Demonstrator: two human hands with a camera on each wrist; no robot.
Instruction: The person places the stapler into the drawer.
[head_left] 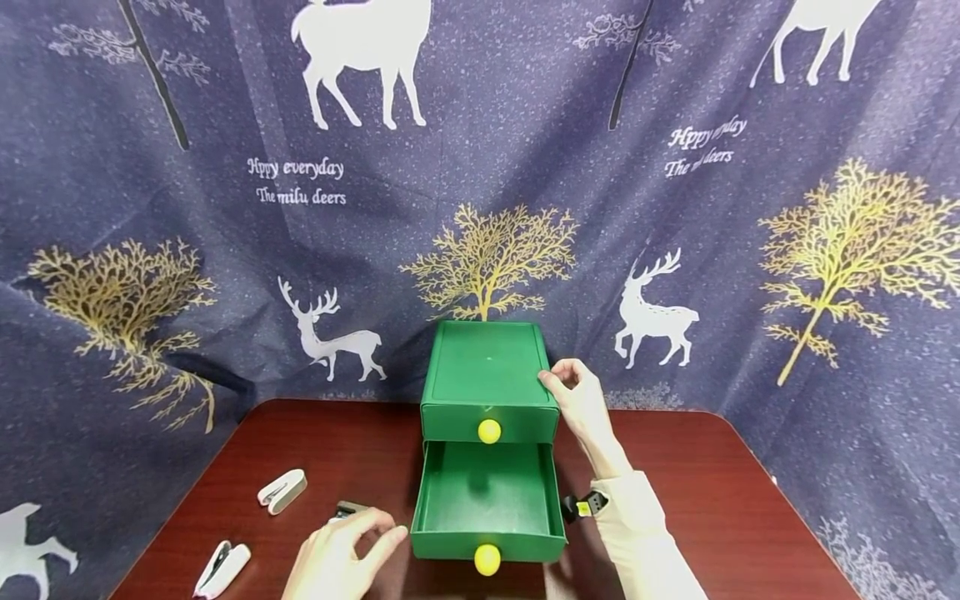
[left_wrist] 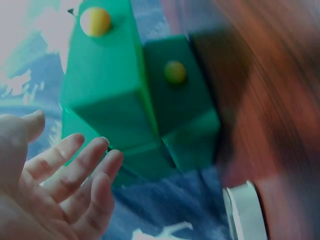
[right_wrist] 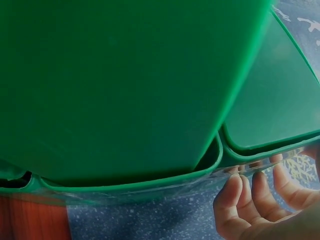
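I see a plain green drawer unit (head_left: pixel 487 362) with yellow knobs (head_left: pixel 489 431) and a reddish-brown tabletop (head_left: pixel 337 450). The dusky blue cloth (head_left: pixel 510 158) carries white deer (head_left: pixel 657 321) and golden trees (head_left: pixel 840 267); the sleeve (head_left: pixel 637 525) looks cream.

Glare and blur soften the left wrist view.

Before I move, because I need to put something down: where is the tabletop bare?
Bare tabletop lies between the right sleeve and the table's right edge, and behind the white staplers, left of the green cabinet. The open drawer shows bare floor too. Crowded: front left, around the staplers and left hand.
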